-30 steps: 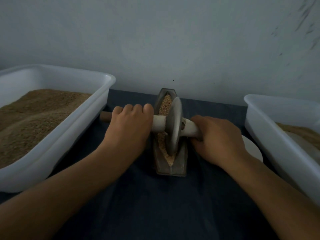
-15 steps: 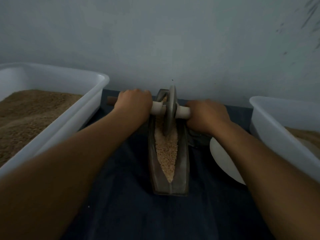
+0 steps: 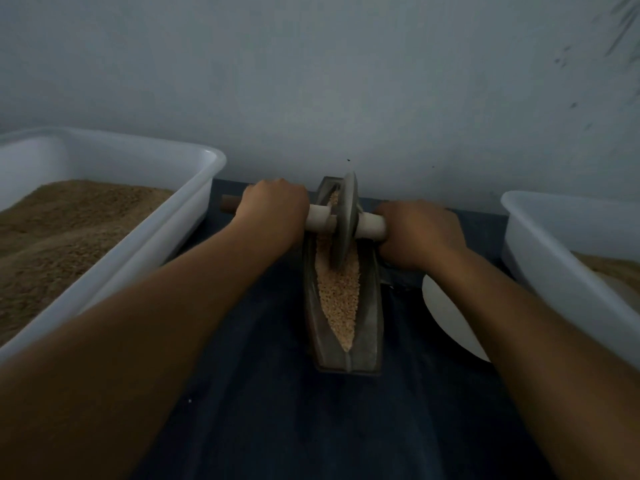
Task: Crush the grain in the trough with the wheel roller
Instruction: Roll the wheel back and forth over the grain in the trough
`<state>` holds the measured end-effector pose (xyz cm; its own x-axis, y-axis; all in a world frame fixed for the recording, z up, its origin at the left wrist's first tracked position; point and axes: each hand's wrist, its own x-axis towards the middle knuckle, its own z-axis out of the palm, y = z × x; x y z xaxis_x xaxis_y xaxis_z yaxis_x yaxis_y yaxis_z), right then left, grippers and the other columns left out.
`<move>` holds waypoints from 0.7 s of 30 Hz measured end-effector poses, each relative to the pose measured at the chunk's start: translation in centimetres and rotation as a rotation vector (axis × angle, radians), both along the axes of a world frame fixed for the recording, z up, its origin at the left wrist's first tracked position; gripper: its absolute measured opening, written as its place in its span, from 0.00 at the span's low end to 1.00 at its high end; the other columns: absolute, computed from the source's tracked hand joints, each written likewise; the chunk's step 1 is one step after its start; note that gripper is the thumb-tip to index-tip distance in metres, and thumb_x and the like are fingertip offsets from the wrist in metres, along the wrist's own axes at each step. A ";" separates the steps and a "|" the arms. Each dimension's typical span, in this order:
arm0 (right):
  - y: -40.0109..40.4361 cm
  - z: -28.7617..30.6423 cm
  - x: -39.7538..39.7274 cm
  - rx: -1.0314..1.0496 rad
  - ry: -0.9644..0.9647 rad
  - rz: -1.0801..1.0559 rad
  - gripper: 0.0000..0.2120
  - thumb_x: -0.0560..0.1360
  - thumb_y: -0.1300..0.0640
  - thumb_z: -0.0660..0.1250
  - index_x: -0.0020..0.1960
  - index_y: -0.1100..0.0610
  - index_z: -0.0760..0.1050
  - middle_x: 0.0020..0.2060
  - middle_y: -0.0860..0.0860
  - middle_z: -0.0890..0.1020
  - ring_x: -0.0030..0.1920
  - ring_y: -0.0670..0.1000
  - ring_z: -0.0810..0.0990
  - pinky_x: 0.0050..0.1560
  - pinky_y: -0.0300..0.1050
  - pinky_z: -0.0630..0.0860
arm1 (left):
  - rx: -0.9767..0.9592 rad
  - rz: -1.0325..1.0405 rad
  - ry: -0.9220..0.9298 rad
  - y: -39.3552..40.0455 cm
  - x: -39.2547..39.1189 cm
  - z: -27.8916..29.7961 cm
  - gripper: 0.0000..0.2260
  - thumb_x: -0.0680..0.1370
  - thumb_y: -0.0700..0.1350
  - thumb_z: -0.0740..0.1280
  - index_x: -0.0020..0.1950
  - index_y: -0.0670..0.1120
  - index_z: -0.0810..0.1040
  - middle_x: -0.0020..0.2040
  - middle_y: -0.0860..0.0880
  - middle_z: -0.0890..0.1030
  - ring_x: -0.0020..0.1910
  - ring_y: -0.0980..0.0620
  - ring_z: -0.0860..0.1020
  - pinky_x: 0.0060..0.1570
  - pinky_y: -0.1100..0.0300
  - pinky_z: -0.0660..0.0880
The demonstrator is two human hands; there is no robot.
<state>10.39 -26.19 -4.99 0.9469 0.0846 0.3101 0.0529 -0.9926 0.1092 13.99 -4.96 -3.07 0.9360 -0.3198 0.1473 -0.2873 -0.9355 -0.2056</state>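
A white plastic tub sits to the left of the trough, heaped with fine brown meal whose surface looks grainy and matte. A second white tub stands to the right, only partly in view, with some tan material inside near its edge. Between that tub and the trough a round white plate lies flat on the dark blue cloth, half hidden under the right forearm. A pale, scuffed wall rises directly behind everything.

The trough is a narrow, boat-shaped vessel of dull grey metal, pointed at the near end, standing lengthwise on the cloth between the two tubs. Pale, coarse grain fills its V-shaped channel, tapering toward the near tip. The roller is a thin grey metal disc standing upright on edge in the far half of the trough, its rim down in the grain. A pale cylindrical axle passes through its centre and sticks out on both sides; the left end shows a brown tip beyond the knuckles.

The left hand wraps its curled fingers around the left handle, close to the disc. The right hand grips the right handle the same way, knuckles up. Both forearms stretch forward and cover much of the cloth.
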 end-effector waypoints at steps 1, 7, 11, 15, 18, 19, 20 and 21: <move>0.1 -0.1 -0.6 0.005 -0.011 0.007 0.11 0.69 0.46 0.69 0.50 0.44 0.76 0.44 0.47 0.81 0.41 0.53 0.78 0.32 0.41 0.62 | -0.002 -0.001 0.018 0.1 -0.4 0.0 0.15 0.74 0.47 0.71 0.58 0.44 0.76 0.51 0.44 0.79 0.43 0.46 0.74 0.43 0.51 0.72; 0.7 -0.8 -5.0 -0.003 -0.091 0.048 0.14 0.70 0.44 0.70 0.54 0.44 0.73 0.43 0.46 0.81 0.41 0.53 0.79 0.31 0.43 0.59 | -0.011 -0.045 -0.011 0.9 -4.8 -0.1 0.14 0.74 0.47 0.71 0.57 0.46 0.74 0.50 0.46 0.79 0.47 0.47 0.77 0.45 0.53 0.69; 1.2 -0.9 -7.9 0.000 -0.157 0.084 0.12 0.71 0.46 0.69 0.52 0.46 0.73 0.42 0.46 0.80 0.41 0.54 0.80 0.33 0.44 0.66 | -0.003 -0.061 -0.061 1.4 -8.0 -0.5 0.15 0.74 0.48 0.70 0.56 0.46 0.70 0.49 0.47 0.79 0.45 0.49 0.76 0.51 0.54 0.68; 1.4 -1.0 -9.6 0.016 -0.213 0.101 0.10 0.71 0.49 0.70 0.50 0.48 0.74 0.40 0.47 0.80 0.38 0.54 0.79 0.32 0.44 0.63 | -0.012 -0.070 -0.163 1.5 -9.6 -0.9 0.14 0.75 0.47 0.69 0.56 0.46 0.69 0.48 0.48 0.79 0.48 0.48 0.78 0.69 0.49 0.63; 1.4 -1.2 -9.4 -0.026 -0.247 0.106 0.10 0.70 0.49 0.71 0.49 0.49 0.75 0.38 0.47 0.80 0.36 0.54 0.78 0.32 0.44 0.60 | -0.023 -0.084 -0.152 1.7 -9.1 -1.1 0.14 0.74 0.47 0.70 0.55 0.46 0.69 0.48 0.48 0.79 0.47 0.48 0.79 0.69 0.50 0.64; 1.4 -1.2 -9.1 -0.038 -0.259 0.104 0.10 0.70 0.49 0.71 0.49 0.50 0.75 0.38 0.47 0.79 0.35 0.54 0.78 0.32 0.43 0.58 | -0.024 -0.088 -0.142 1.7 -8.7 -1.2 0.14 0.74 0.47 0.70 0.54 0.46 0.69 0.47 0.48 0.80 0.46 0.48 0.79 0.66 0.51 0.65; 1.4 -1.2 -8.6 -0.049 -0.270 0.100 0.10 0.69 0.49 0.72 0.48 0.50 0.75 0.37 0.48 0.79 0.35 0.54 0.78 0.32 0.43 0.57 | -0.027 -0.092 -0.134 1.7 -8.2 -1.3 0.14 0.74 0.47 0.70 0.54 0.46 0.69 0.47 0.48 0.80 0.45 0.49 0.79 0.63 0.52 0.67; 1.4 -1.2 -7.9 -0.062 -0.273 0.094 0.10 0.69 0.49 0.71 0.48 0.50 0.75 0.37 0.48 0.79 0.35 0.54 0.78 0.32 0.44 0.56 | -0.029 -0.094 -0.128 1.6 -7.7 -1.3 0.14 0.74 0.47 0.71 0.52 0.46 0.68 0.47 0.48 0.80 0.45 0.49 0.78 0.59 0.54 0.69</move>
<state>2.45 -24.78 -6.17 0.8160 0.1950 0.5442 0.1049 -0.9757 0.1924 6.32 -3.31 -4.39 0.8752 -0.3990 0.2737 -0.3471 -0.9118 -0.2194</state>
